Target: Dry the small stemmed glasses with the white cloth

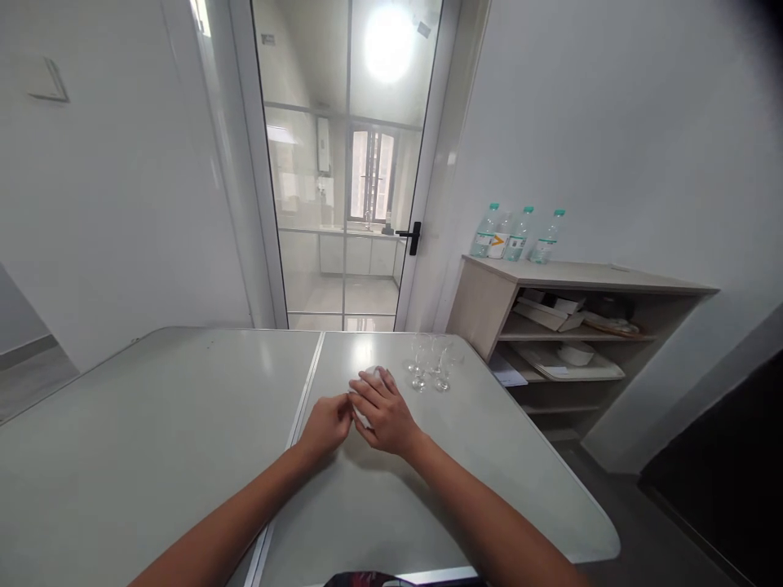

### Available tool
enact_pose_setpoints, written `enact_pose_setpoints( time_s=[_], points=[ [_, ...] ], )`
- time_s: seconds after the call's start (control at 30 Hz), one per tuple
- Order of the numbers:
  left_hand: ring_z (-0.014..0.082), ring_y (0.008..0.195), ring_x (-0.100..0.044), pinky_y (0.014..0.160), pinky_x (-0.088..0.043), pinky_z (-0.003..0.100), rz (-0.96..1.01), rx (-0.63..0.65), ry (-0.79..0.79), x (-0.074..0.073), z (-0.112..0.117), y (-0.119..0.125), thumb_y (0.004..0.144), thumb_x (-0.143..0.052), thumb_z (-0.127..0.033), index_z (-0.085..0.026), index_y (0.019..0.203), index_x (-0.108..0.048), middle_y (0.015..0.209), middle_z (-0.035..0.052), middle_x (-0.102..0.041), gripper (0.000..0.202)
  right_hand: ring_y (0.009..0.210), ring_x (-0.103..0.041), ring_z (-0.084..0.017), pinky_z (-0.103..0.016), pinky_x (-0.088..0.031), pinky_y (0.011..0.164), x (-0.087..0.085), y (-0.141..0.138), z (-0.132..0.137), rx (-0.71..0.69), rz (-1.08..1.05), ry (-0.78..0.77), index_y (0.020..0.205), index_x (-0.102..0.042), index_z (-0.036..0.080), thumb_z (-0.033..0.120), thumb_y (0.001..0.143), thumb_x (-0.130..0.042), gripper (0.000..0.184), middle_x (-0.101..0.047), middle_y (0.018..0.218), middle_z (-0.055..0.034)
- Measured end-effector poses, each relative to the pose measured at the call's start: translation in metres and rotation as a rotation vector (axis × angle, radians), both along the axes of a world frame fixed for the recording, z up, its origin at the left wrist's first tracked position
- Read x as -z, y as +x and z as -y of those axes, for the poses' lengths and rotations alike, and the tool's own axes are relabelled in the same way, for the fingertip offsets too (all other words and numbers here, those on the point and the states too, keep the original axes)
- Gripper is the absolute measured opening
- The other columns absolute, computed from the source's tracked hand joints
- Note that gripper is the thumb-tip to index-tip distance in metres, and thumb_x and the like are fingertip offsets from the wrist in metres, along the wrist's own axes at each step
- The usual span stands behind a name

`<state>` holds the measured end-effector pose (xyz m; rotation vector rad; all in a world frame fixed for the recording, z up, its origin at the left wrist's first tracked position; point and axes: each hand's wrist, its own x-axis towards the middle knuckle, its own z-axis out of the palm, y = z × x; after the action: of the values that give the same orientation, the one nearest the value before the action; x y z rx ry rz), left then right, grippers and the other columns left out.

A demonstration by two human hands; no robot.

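Observation:
My right hand (384, 414) is closed over a crumpled white cloth or tissue (362, 417), which shows between the fingers and below them. Something pale and see-through peeks out above the fingertips, mostly hidden by that hand. Pressed against it from the left is my left hand (329, 425), its fingers curled in a pinch; what they grip is hidden. Both hands are held over the table. Several clear stemmed glasses (441, 381) stand in a cluster on the tabletop, just beyond and to the right of my right hand.
The pale table (183, 424) has a metal seam running through it. Right of it, an open wooden shelf (489, 297) carries plastic bottles (517, 236) on top, with boxes, a tray and a white bowl (575, 353) inside. A glass door (311, 285) stands behind the table.

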<state>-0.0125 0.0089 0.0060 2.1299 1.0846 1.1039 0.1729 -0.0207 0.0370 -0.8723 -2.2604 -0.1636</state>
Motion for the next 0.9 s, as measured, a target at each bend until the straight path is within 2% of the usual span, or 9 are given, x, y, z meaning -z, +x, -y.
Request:
enact_pose_setpoints(
  time_s=[0.07, 0.17, 0.33, 0.47, 0.6, 0.7, 0.77, 0.9],
  points=[
    [0.0161, 0.054, -0.054, 0.057, -0.032, 0.026, -0.156, -0.023, 0.171, 0.004, 0.002, -0.001, 0.085, -0.055, -0.021, -0.02, 0.07, -0.059, 0.062, 0.0037, -0.064, 0.015, 0.124, -0.057, -0.029, -0.053, -0.031, 0.116, 0.0, -0.003, 0.001, 0.063, -0.054, -0.035, 0.12, -0.068, 0.023, 0.028, 0.095, -0.054, 0.029, -0.07, 0.123, -0.0107],
    [0.0171, 0.055, -0.054, 0.056, -0.03, 0.026, -0.326, -0.024, 0.327, 0.01, 0.003, -0.002, 0.089, -0.054, -0.022, -0.021, 0.073, -0.06, 0.063, 0.0052, -0.063, 0.017, 0.1, -0.065, -0.025, -0.042, -0.045, 0.096, 0.002, -0.005, 0.0, 0.182, -0.219, -0.159, 0.099, -0.072, 0.023, 0.027, 0.094, -0.054, 0.02, -0.074, 0.102, -0.0089],
    [0.0186, 0.062, -0.057, 0.058, -0.033, 0.026, -0.401, 0.083, 0.405, 0.014, 0.001, -0.01, 0.095, -0.054, -0.031, -0.021, 0.082, -0.065, 0.066, 0.0067, -0.062, 0.02, 0.077, -0.066, -0.02, -0.031, -0.047, 0.077, 0.007, -0.003, -0.008, 0.25, -0.527, -0.44, 0.081, -0.075, 0.024, 0.032, 0.093, -0.052, 0.027, -0.075, 0.082, -0.0035],
    [0.0191, 0.064, -0.057, 0.059, -0.035, 0.027, -0.376, 0.168, 0.395, 0.009, 0.001, -0.015, 0.097, -0.054, -0.035, -0.021, 0.083, -0.067, 0.067, 0.0075, -0.062, 0.024, 0.07, -0.063, -0.018, -0.027, -0.046, 0.067, 0.005, 0.005, -0.014, 0.148, -0.755, -0.762, 0.07, -0.075, 0.02, 0.035, 0.087, -0.056, 0.03, -0.071, 0.07, -0.0025],
    [0.018, 0.063, -0.056, 0.061, -0.038, 0.028, -0.301, 0.163, 0.325, 0.004, 0.003, -0.014, 0.095, -0.057, -0.038, -0.021, 0.088, -0.07, 0.068, 0.0063, -0.063, 0.022, 0.071, -0.066, -0.02, -0.03, -0.05, 0.07, -0.003, 0.016, -0.013, -0.158, -1.037, -1.093, 0.073, -0.072, 0.016, 0.043, 0.084, -0.059, 0.032, -0.074, 0.077, -0.0061],
    [0.0151, 0.06, -0.053, 0.063, -0.039, 0.027, -0.205, 0.13, 0.2, 0.001, 0.005, -0.009, 0.096, -0.056, -0.041, -0.021, 0.09, -0.069, 0.066, 0.0025, -0.061, 0.024, 0.082, -0.071, -0.025, -0.038, -0.055, 0.076, -0.007, 0.018, -0.01, -0.347, -1.229, -1.22, 0.085, -0.071, 0.017, 0.051, 0.087, -0.056, 0.037, -0.076, 0.09, -0.0098],
    [0.0133, 0.058, -0.051, 0.062, -0.039, 0.026, -0.1, 0.136, 0.093, 0.0, 0.007, -0.004, 0.097, -0.054, -0.043, -0.02, 0.084, -0.066, 0.064, 0.0005, -0.06, 0.029, 0.09, -0.072, -0.027, -0.041, -0.056, 0.079, -0.006, 0.014, -0.009, -0.377, -1.324, -1.209, 0.098, -0.07, 0.018, 0.056, 0.091, -0.051, 0.043, -0.076, 0.098, -0.0113],
    [0.0124, 0.057, -0.053, 0.06, -0.039, 0.024, 0.136, 0.178, -0.141, -0.005, 0.011, 0.006, 0.097, -0.053, -0.049, -0.019, 0.071, -0.053, 0.06, -0.0006, -0.059, 0.04, 0.101, -0.07, -0.031, -0.045, -0.056, 0.082, -0.003, 0.0, -0.005, -0.35, -1.415, -1.036, 0.119, -0.068, 0.019, 0.066, 0.097, -0.033, 0.062, -0.076, 0.105, -0.0139]
  ],
)
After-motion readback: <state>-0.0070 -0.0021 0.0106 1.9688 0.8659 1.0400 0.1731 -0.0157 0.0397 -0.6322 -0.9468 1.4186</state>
